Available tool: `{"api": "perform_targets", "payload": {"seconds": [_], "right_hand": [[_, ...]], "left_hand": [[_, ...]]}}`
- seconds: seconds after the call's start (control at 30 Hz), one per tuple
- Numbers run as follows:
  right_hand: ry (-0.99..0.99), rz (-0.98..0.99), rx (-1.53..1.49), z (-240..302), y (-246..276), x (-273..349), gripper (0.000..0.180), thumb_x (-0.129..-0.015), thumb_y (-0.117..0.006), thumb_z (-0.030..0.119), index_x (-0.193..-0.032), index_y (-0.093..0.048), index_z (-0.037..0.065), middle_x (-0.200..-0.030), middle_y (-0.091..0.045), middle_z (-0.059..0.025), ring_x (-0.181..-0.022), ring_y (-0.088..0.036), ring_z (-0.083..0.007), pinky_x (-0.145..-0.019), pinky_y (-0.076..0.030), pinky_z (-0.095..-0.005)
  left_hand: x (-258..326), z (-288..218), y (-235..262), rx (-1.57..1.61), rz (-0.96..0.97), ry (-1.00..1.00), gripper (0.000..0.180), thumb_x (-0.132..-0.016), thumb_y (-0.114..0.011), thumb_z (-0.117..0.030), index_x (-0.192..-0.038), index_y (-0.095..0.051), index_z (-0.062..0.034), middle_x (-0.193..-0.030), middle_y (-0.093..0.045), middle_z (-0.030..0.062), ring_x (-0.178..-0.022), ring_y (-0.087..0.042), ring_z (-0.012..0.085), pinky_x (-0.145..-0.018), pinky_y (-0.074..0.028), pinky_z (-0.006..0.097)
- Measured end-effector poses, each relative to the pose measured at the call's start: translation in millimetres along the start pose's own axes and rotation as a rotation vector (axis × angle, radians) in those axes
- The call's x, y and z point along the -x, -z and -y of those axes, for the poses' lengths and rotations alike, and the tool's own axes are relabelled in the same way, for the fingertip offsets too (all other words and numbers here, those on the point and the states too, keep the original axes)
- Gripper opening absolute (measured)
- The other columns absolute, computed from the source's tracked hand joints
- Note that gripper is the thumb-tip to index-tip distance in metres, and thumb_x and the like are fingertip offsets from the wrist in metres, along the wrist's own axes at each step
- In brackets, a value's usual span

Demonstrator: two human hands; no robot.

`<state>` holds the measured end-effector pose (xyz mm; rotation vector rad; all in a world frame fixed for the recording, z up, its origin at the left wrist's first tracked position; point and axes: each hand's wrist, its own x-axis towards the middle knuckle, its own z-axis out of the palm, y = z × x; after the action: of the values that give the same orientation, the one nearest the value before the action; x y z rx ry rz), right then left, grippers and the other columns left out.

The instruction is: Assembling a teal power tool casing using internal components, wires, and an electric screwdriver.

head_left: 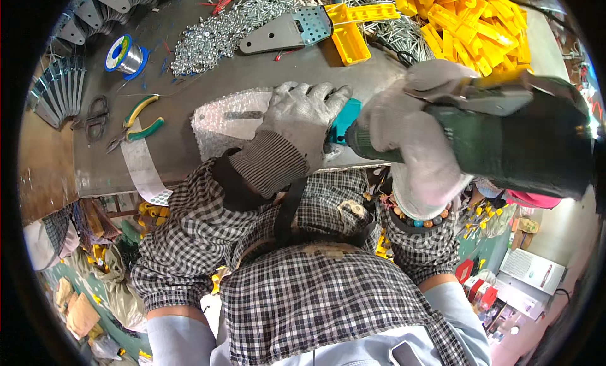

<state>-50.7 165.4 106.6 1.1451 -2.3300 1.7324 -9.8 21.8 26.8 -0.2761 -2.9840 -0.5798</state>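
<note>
Pointed plate (221, 118), shiny & slotted, is held flat on the bench (180, 91) nr its front edge, wide end grasped under L gloved hand (300, 113). Dk green power tool (505, 142) is gripped in R gloved hand (413, 135), nose aimed L at teal part (346, 118) by L fingertips; contact can't be told. Pliers (144, 132) & wire spool (129, 57) are seen to L; yellow parts (476, 25) are piled behind tool.
</note>
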Motion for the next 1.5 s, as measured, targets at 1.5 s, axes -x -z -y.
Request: {"api": "perform_targets", "payload": {"seconds": [1.5], "right_hand": [[-0.026,-0.204,-0.38,-27,2,-34,0.042,-0.089,-0.064,0.028,-0.117,-0.052,0.0,-0.061,-0.044,-0.0011,-0.052,-0.047,-0.0173,-0.058,-0.044,-0.0349]], "left_hand": [[0,-13,10,0.276,0.073,0.139,0.074,-0.071,-0.074,-0.057,-0.127,-0.056,-0.0122,-0.112,-0.061,0.0124,-0.106,-0.059,0.03,-0.093,-0.045,0.046]]}}
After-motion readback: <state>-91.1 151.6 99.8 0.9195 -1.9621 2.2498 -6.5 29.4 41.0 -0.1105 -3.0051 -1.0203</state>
